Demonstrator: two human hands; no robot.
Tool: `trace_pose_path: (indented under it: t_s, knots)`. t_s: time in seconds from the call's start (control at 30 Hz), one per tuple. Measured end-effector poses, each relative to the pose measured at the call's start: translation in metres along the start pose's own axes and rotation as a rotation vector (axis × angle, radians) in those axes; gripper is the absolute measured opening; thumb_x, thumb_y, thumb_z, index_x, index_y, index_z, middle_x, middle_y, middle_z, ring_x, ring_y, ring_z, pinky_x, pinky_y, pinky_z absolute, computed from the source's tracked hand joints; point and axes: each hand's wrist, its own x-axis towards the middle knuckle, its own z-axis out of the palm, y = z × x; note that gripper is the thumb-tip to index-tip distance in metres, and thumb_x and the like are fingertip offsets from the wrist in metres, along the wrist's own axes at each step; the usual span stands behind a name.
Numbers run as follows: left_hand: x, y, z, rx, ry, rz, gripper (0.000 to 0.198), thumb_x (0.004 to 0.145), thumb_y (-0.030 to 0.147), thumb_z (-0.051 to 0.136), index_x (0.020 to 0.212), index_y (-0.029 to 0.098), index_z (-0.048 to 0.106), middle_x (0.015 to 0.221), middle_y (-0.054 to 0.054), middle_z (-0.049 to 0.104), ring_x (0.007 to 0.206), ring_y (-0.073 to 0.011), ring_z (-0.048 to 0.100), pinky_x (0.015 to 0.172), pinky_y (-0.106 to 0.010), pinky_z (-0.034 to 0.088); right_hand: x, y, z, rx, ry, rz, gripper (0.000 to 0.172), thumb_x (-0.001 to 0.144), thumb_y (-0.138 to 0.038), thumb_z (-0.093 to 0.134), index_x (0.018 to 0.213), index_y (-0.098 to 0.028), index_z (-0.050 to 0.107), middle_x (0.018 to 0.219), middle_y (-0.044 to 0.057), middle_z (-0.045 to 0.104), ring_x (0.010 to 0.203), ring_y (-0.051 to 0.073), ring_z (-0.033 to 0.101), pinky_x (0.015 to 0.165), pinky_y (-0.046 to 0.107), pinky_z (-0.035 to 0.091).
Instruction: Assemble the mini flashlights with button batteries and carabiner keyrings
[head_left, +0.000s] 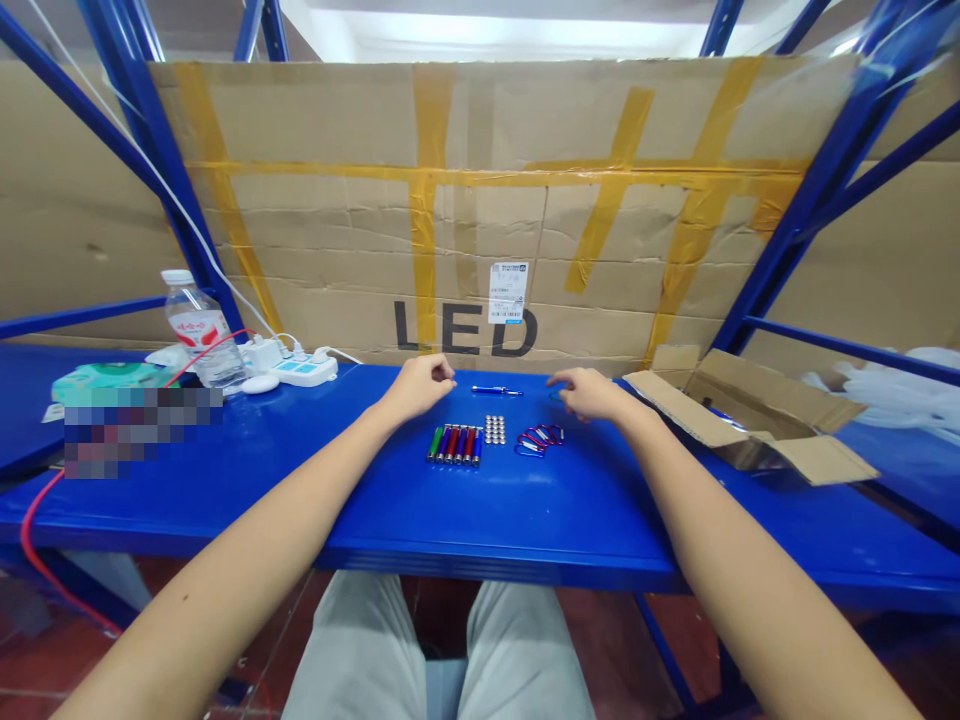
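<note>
My left hand (421, 386) rests on the blue table with its fingers curled in; no object shows in them. Just right of it lies a slim blue pen-like tool (495, 391) with a metal tip. My right hand (589, 393) hovers at the table's far side, index finger stretched out and the others bent down apart. A teal ring-like thing (555, 396) shows partly under those fingers. Between my forearms stand a row of several small metal flashlights (455, 446) in green, blue and red, a grid of button cells (495, 430), and several red and blue carabiners (538, 440).
At right sits an opened cardboard box (750, 410) with something inside. Left are a water bottle (199, 335), a white power strip (306, 368) and a teal packet (109, 382). A large taped cardboard sheet (337, 240) and blue rack posts (817, 200) stand behind.
</note>
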Motion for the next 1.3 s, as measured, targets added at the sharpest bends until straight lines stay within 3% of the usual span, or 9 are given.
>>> trace_pose_path:
  t_s: [0.13,0.33,0.73,0.9,1.3]
  knots:
    - [0.003,-0.018,-0.009,0.277,-0.103,-0.017,0.008,0.068,0.011,0.061,0.067,0.018,0.062,0.077,-0.004,0.069,0.077,-0.0189,0.062,0.076,-0.031,0.047,0.002,0.017,-0.004,-0.081,-0.228,0.221,0.032,0.079,-0.012,0.053,0.108,-0.014,0.065,0.056,0.003,0.065,0.041,0.017,0.059,0.044,0.028,0.049]
    - [0.006,-0.033,-0.007,0.125,-0.223,-0.158,0.019,0.056,0.007,0.065,0.072,0.017,0.064,0.071,-0.001,0.068,0.071,-0.0165,0.063,0.069,-0.026,0.048,-0.004,0.016,-0.005,-0.065,-0.381,0.243,0.012,0.076,-0.015,0.058,0.087,-0.013,0.062,0.053,0.003,0.063,0.040,0.015,0.058,0.044,0.027,0.051]
    - [0.006,-0.029,-0.012,0.128,-0.292,-0.215,0.013,0.057,0.012,0.063,0.067,0.018,0.069,0.066,-0.002,0.069,0.063,-0.0148,0.061,0.059,-0.024,0.045,-0.006,0.018,-0.012,0.011,-0.471,0.162,0.016,0.065,-0.016,0.066,0.080,-0.017,0.062,0.056,-0.001,0.062,0.045,0.013,0.059,0.047,0.024,0.050]
    - [0.005,-0.027,-0.014,0.017,-0.333,-0.264,0.012,0.058,0.013,0.060,0.066,0.017,0.067,0.063,-0.003,0.067,0.059,-0.0153,0.060,0.055,-0.025,0.046,-0.005,0.017,-0.010,0.022,-0.453,0.069,0.008,0.064,-0.015,0.063,0.071,-0.016,0.064,0.060,0.000,0.064,0.046,0.012,0.059,0.047,0.022,0.047]
    - [0.006,-0.021,-0.021,-0.067,-0.480,-0.319,0.016,0.054,0.013,0.063,0.068,0.017,0.070,0.066,-0.003,0.070,0.063,-0.0152,0.062,0.058,-0.024,0.046,0.000,0.021,-0.006,0.006,-0.413,0.046,0.007,0.064,-0.012,0.058,0.069,-0.016,0.062,0.059,0.001,0.062,0.047,0.013,0.058,0.046,0.023,0.044]
